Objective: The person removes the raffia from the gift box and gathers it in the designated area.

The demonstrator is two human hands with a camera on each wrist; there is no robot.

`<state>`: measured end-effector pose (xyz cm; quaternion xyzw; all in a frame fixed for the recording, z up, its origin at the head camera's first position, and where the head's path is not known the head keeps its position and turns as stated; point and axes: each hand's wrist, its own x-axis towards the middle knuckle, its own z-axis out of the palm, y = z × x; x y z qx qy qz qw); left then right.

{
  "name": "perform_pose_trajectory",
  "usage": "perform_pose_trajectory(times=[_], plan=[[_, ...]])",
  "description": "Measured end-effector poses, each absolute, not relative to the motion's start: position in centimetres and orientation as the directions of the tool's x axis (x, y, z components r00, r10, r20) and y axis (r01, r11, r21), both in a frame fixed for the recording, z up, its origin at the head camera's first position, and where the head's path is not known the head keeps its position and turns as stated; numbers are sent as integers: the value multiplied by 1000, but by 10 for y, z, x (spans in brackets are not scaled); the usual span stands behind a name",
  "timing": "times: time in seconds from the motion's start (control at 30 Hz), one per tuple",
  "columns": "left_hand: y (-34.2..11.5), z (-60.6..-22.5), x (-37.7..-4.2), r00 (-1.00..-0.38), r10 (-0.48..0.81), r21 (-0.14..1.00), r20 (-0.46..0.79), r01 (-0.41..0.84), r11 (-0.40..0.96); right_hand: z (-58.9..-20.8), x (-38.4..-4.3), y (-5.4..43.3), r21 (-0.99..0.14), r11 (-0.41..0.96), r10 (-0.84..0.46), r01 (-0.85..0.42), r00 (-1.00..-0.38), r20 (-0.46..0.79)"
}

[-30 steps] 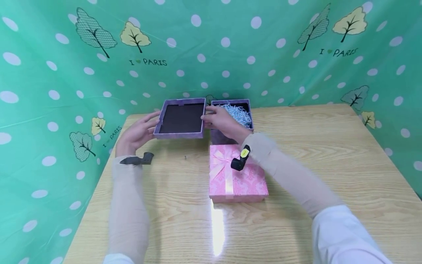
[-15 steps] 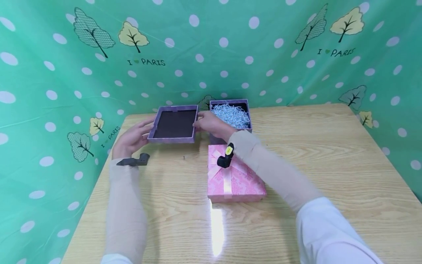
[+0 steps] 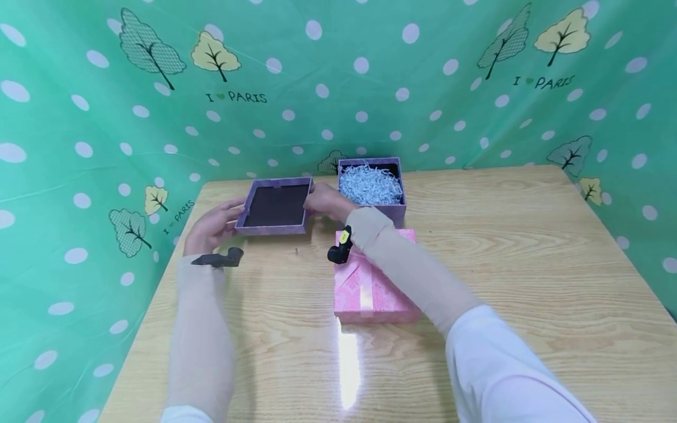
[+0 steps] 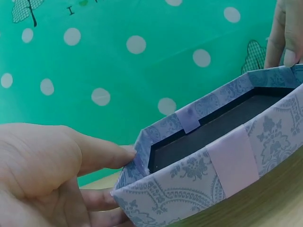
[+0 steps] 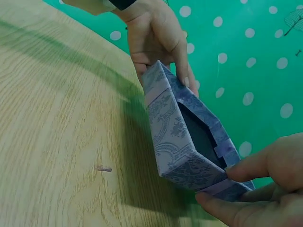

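Both hands hold a purple patterned box lid, its black inside facing up, over the far left of the table. My left hand grips its left edge; in the left wrist view the thumb lies on the rim with fingers beneath. On the opposite edge, my right hand pinches the lid wall, thumb and fingers on either side in the right wrist view. Just right of that hand stands the open purple box, filled with light blue shredded paper.
A pink gift box with a ribbon lies in front of the purple box, partly under my right forearm. A tiny dark bit lies on the wooden table. A green dotted curtain borders the table at back and sides.
The lid has moved left and down toward the table, away from the purple box, with both hands holding it. My right arm has swung left, uncovering more of the shredded paper.
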<state>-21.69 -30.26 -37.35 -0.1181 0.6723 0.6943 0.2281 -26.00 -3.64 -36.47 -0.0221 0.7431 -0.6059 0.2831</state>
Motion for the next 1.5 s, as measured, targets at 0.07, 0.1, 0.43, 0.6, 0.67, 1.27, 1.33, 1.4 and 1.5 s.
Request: perform_pose_trajectory(times=[0.07,0.1,0.43,0.6,0.67,1.27,1.33,1.4,1.5], plan=[[-303,-375,-218,-864,145,875,-482,-483,33,-366,-261,-37,-903,303,-367,306,-837,-406],[-302,-375,-218,-862,133,872,-489,-486,57,-366,-261,-38,-897,323,-362,301,-837,-411],[-302,-390,-223,-859,15,818,-512,-482,315,-371,-261,-45,-824,523,-330,217,-840,-431],[-302,-395,-225,-869,-7,798,-495,-458,392,-375,-260,-47,-802,558,-328,215,-831,-450],[-301,-393,-225,-868,-5,797,-496,-458,395,-376,-260,-47,-803,556,-327,213,-832,-448],[-288,-383,-226,-895,-132,749,-427,-431,503,-351,-249,-52,-592,793,-400,-145,-856,-327],[-285,-378,-227,-907,-171,750,-385,-416,515,-344,-248,-52,-590,785,-416,-190,-867,-274],[-280,-373,-227,-919,-197,760,-341,-393,518,-337,-248,-51,-612,759,-434,-221,-873,-223],[-272,-365,-228,-933,-192,785,-305,-360,504,-326,-248,-48,-636,726,-467,-262,-867,-176]])
